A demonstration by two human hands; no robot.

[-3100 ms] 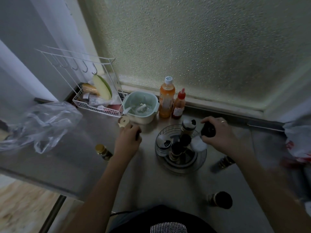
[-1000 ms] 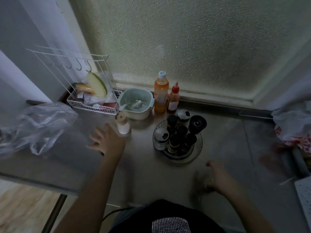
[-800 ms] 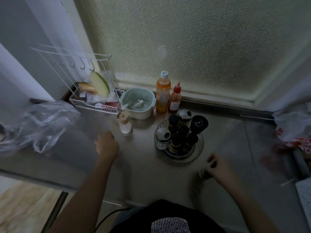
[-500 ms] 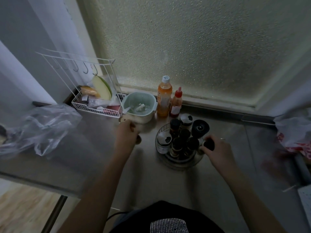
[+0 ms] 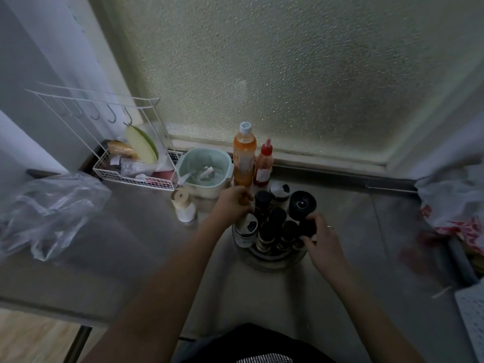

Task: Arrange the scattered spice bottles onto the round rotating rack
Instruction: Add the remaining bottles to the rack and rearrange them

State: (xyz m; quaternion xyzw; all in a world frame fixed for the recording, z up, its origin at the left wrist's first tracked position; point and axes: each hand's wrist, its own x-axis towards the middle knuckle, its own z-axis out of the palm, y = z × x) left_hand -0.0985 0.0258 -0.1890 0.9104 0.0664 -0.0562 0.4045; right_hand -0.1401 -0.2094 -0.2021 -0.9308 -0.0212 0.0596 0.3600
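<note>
A round clear rack [image 5: 272,263] stands on the steel counter and carries several dark-capped spice bottles [image 5: 277,214], a white-lidded jar [image 5: 246,227] and a tall black grinder [image 5: 302,204]. My left hand [image 5: 233,203] is at the rack's back-left edge, fingers closed around a small bottle that the hand mostly hides. My right hand [image 5: 323,241] is at the rack's right edge, gripping a black-capped bottle [image 5: 307,227] that is upright among the others. A white bottle with a wooden lid [image 5: 183,205] stands on the counter left of the rack.
Behind the rack stand an orange drink bottle [image 5: 245,155], a red sauce bottle [image 5: 264,165] and a green bowl [image 5: 204,171]. A white wire basket [image 5: 131,174] sits at the back left, a clear plastic bag [image 5: 49,205] at the left, a printed bag [image 5: 455,200] at the right.
Each hand took a bottle from the counter, left and front right, and brought it to the rack. The loose bottles seen earlier on the counter are gone from there.
</note>
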